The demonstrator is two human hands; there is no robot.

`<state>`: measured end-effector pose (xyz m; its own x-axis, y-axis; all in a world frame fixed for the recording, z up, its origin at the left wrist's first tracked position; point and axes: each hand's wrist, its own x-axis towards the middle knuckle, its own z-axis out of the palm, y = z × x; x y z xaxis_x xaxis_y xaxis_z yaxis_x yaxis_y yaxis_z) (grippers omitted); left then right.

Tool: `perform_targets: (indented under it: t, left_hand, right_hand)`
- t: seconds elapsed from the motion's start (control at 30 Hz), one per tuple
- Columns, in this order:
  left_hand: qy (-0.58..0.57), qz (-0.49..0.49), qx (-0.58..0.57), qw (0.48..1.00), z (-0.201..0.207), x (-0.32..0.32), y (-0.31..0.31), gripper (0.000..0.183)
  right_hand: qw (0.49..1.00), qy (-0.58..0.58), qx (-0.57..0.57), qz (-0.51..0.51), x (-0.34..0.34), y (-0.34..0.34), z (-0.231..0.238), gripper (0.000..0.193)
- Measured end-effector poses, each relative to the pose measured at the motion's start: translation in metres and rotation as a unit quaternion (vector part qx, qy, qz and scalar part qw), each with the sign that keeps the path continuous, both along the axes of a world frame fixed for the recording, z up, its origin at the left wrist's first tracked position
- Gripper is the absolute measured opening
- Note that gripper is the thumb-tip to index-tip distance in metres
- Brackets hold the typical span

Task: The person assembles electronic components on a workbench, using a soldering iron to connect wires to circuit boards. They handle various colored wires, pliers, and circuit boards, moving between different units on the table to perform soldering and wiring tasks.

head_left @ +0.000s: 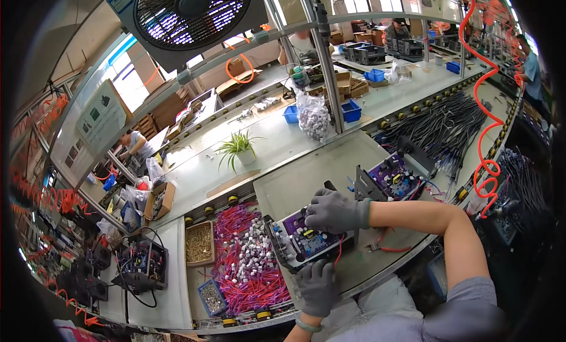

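Note:
An open device chassis (272,235) with a purple circuit board (299,235) in it lies tilted before me on the work surface. My right hand (336,211), in a grey glove, reaches over the board with its fingers curled down and closed; what they hold is hidden. At the near edge of the chassis, my left hand (318,288), also grey-gloved, has its fingers bent against the side and grips it. A red wire (339,250) runs out between the hands. Right of them stands a second chassis with a purple board (392,176).
Left of the chassis lies a heap of red and purple wires with white connectors (253,256). Beside it are a tray of brass-coloured parts (200,243) and a blue bin (212,298). Black cables (442,127) pile up at right. A coiled red hose (489,112) hangs there.

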<state>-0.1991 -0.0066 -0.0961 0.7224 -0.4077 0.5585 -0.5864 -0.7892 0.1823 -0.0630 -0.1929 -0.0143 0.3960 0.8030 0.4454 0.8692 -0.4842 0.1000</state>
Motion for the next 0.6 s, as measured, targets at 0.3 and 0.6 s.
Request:
perform_targets:
  t: [0.3, 0.6]
  left_hand:
    - [0.016, -0.107, -0.057, 0.993, 0.048, 0.009, 0.001, 0.006]
    - [0.606, -0.175, -0.553, 0.545, 0.033, 0.055, -0.022, 0.026]
  right_hand:
    - [0.986, 0.111, -0.121, -0.030, -0.085, -0.017, -0.020, 0.014]
    - [0.960, 0.107, 0.248, -0.073, -0.069, -0.021, -0.021, 0.008]
